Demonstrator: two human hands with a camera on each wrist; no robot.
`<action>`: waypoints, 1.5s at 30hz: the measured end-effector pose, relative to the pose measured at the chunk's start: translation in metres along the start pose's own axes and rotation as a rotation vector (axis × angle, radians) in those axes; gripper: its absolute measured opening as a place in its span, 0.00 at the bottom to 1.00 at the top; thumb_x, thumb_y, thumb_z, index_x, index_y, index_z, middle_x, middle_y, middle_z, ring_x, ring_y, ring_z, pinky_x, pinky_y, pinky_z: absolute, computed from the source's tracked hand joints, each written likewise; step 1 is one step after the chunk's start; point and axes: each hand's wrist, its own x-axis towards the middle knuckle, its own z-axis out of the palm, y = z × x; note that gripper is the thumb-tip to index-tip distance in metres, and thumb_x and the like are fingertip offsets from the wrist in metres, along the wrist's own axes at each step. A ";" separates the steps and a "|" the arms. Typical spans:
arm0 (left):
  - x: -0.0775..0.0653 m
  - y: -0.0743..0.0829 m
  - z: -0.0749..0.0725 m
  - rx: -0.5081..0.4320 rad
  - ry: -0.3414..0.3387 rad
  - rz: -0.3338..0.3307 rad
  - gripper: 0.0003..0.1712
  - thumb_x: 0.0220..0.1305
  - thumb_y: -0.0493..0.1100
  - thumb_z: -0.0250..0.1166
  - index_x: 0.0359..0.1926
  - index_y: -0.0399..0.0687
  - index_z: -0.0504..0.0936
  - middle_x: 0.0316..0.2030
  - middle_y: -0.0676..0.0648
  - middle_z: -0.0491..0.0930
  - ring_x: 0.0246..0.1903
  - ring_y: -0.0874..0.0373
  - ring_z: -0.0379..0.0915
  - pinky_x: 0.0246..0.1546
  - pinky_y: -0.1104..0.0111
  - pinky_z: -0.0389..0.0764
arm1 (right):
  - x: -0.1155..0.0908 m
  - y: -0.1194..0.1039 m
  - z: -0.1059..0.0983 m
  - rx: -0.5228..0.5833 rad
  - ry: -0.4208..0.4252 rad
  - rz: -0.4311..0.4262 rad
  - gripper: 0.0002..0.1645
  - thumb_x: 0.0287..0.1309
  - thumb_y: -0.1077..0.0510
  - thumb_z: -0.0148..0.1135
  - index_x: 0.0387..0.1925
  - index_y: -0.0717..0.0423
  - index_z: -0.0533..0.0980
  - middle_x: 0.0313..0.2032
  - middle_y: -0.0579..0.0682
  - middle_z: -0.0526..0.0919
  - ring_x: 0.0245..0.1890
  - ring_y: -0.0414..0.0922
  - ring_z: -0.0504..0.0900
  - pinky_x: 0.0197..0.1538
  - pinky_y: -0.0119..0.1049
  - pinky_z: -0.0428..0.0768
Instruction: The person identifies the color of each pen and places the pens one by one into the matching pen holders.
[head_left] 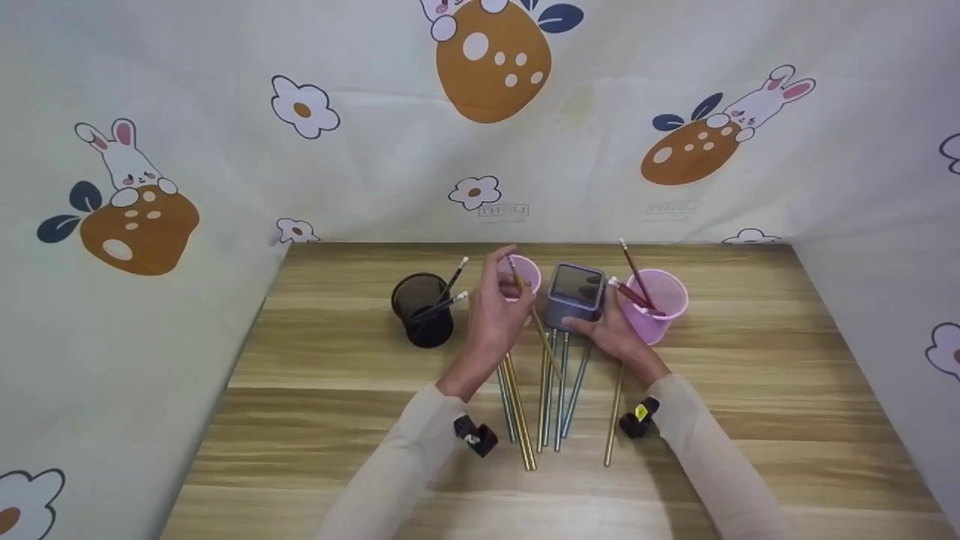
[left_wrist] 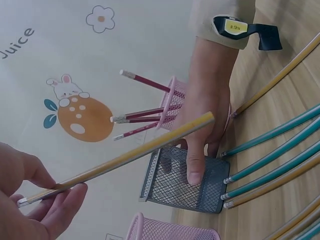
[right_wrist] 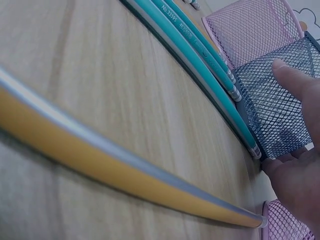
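My left hand (head_left: 495, 319) pinches a yellow striped pencil (left_wrist: 125, 154) near its white eraser end, between thumb and fingers. The pencil slants in the air, its other end lower and toward the near side in the head view. My right hand (head_left: 616, 330) grips a square grey mesh pencil holder (left_wrist: 172, 182), thumb on the near wall and fingers round the right side. The holder stands upright and looks bare inside. Several teal pencils (right_wrist: 200, 60) and yellow pencils (head_left: 519, 412) lie on the table, some with eraser ends close by the holder.
A black mesh cup (head_left: 427, 330) with dark pencils stands at the left. One pink mesh cup (head_left: 529, 264) is partly hidden behind my left hand. Another pink cup (head_left: 652, 330), right of my right hand, holds dark red pencils (head_left: 636, 271). Patterned cloth (head_left: 375, 172) walls the table (head_left: 315, 435).
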 end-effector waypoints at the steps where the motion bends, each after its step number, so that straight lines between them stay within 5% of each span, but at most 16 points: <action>1: 0.002 0.001 0.000 -0.007 0.009 0.001 0.34 0.61 0.30 0.64 0.67 0.52 0.68 0.41 0.40 0.83 0.40 0.52 0.82 0.37 0.68 0.87 | 0.000 0.000 0.000 -0.007 -0.003 0.004 0.63 0.52 0.54 0.76 0.76 0.62 0.44 0.71 0.68 0.63 0.73 0.62 0.62 0.80 0.53 0.53; 14: 0.019 0.003 0.002 -0.026 0.074 -0.026 0.31 0.67 0.34 0.62 0.68 0.57 0.69 0.46 0.41 0.84 0.45 0.52 0.83 0.46 0.62 0.87 | 0.002 0.006 -0.001 -0.002 0.006 0.023 0.66 0.48 0.50 0.78 0.76 0.57 0.43 0.71 0.66 0.63 0.73 0.61 0.62 0.80 0.53 0.52; 23: 0.029 0.009 0.004 -0.114 0.163 -0.036 0.27 0.63 0.33 0.64 0.63 0.50 0.75 0.46 0.43 0.85 0.41 0.54 0.85 0.37 0.68 0.88 | 0.002 0.009 0.004 0.046 0.004 -0.026 0.59 0.51 0.59 0.76 0.74 0.62 0.47 0.69 0.67 0.65 0.71 0.61 0.64 0.78 0.52 0.57; 29: 0.041 0.013 0.006 -0.160 0.218 -0.049 0.24 0.63 0.34 0.64 0.61 0.48 0.75 0.46 0.43 0.84 0.41 0.56 0.84 0.39 0.69 0.87 | 0.001 0.007 0.001 -0.004 0.026 0.013 0.65 0.49 0.53 0.78 0.76 0.60 0.44 0.71 0.66 0.63 0.74 0.60 0.59 0.80 0.51 0.50; 37: 0.054 0.006 0.014 -0.171 0.341 -0.034 0.21 0.63 0.32 0.65 0.57 0.44 0.76 0.45 0.42 0.84 0.42 0.53 0.84 0.42 0.70 0.86 | 0.003 0.008 -0.001 -0.004 0.015 0.017 0.65 0.49 0.50 0.78 0.76 0.59 0.45 0.71 0.66 0.64 0.72 0.60 0.63 0.80 0.51 0.53; 45: 0.052 -0.008 0.031 -0.128 0.355 -0.021 0.17 0.62 0.32 0.66 0.53 0.40 0.79 0.40 0.40 0.86 0.39 0.52 0.85 0.43 0.69 0.87 | 0.000 0.008 -0.001 -0.006 0.013 0.046 0.68 0.48 0.47 0.78 0.77 0.56 0.42 0.73 0.64 0.60 0.75 0.59 0.59 0.81 0.51 0.51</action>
